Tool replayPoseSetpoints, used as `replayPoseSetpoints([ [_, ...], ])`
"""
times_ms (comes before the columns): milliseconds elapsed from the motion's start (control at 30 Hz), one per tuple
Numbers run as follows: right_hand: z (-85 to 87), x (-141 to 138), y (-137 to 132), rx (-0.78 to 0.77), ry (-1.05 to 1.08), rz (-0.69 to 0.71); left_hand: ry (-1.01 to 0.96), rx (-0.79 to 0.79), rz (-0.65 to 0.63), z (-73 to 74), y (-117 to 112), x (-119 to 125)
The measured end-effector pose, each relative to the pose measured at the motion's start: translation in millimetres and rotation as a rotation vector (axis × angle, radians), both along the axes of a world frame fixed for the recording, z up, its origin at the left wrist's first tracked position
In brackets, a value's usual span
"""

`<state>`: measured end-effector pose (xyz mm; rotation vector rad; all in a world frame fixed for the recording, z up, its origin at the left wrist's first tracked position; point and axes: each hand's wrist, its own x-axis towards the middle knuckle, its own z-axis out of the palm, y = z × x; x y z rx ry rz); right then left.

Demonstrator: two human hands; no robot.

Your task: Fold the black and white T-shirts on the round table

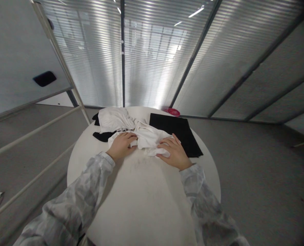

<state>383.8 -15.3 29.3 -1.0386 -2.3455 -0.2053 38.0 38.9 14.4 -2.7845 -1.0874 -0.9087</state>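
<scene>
Fingers [130,135] of the left hand [119,146] curl close together over the left part of a rumpled white cloth [149,135], thumb tucked in below them, and across the way the right hand [176,153] has its own fingers slightly spread on the right end! Is either one pinching a fold? I can't tell; the creases hide the tips. That cloth lies between the hands and just beyond them, toward the far edge of the round counter [146,198], and its long axis runs side to side, left hand at one end, right hand at the other. Neither hand is clearly nearer: both are touching it!

Over by the far left edge, a second white heap [113,119] sits against it, and whether the two are one piece I can't say. Black fabric [103,137] pokes out underneath, toward the left edge. On the far right side lies a flat black cloth [176,124], its corner reaching toward the right edge, the white cloth overlapping it. Beyond the far edge, a pink basket [172,112]! Brands, labels, writing? None I can read anywhere.
</scene>
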Motion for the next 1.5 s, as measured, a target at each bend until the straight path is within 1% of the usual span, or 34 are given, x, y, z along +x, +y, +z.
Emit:
replayPoseSetpoints([
  [133,0.2,4,0,-0.001,0.036,-0.008,-0.009,0.024,0.018,-1.8,2,-4],
  [233,1.9,10,0,0.042,0.150,-0.064,-0.079,0.020,-0.039,1.9,1,-10],
  [333,0.2,20,-1,0.116,0.324,-0.168,-0.254,-0.054,-0.090,9.6,-2,-16],
  [400,-4.1,29,0,0.185,0.460,-0.258,-0.404,-0.125,-0.085,15.4,-6,-19],
  [467,-9.8,38,2,0.240,0.579,-0.359,-0.544,-0.178,-0.038,20.2,-9,-21],
  [567,-16.6,50,6,0.261,0.725,-0.475,-0.724,-0.198,0.109,23.5,-9,-23],
  [700,-20.3,61,13,0.236,0.890,-0.584,-0.959,-0.192,0.306,22.0,-2,-29],
  [767,-21.7,66,16,0.190,0.913,-0.632,-1.060,-0.161,0.377,19.6,4,-34],
  [833,-22.9,67,18,0.132,0.912,-0.636,-1.096,-0.133,0.425,16.5,9,-38],
  [900,-22.4,65,18,0.123,0.905,-0.601,-1.046,-0.109,0.466,13.5,12,-41],
  [933,-21.1,62,17,0.149,0.889,-0.579,-0.990,-0.091,0.475,12.3,13,-41],
  [1000,-16.4,55,13,0.219,0.815,-0.523,-0.846,-0.023,0.447,11.1,11,-38],
  [1067,-10.2,46,6,0.240,0.686,-0.441,-0.682,0.055,0.352,11.3,7,-34],
  [1133,-4.8,37,0,0.216,0.541,-0.338,-0.537,0.100,0.229,12.3,2,-31],
  [1267,0.3,20,-5,0.128,0.293,-0.113,-0.298,0.048,-0.072,17.4,-7,-29],
  [1333,0.6,13,-4,0.069,0.193,-0.026,-0.190,0.014,-0.202,20.8,-9,-28],
  [1367,0.3,10,-3,0.044,0.153,0.002,-0.146,0.004,-0.237,22.2,-10,-27],
  [1400,-0.3,7,-2,0.025,0.123,0.017,-0.114,0.000,-0.245,23.0,-10,-25],
  [1500,-4.0,3,1,0.004,0.078,0.009,-0.060,0.021,-0.189,21.6,-10,-20],
])
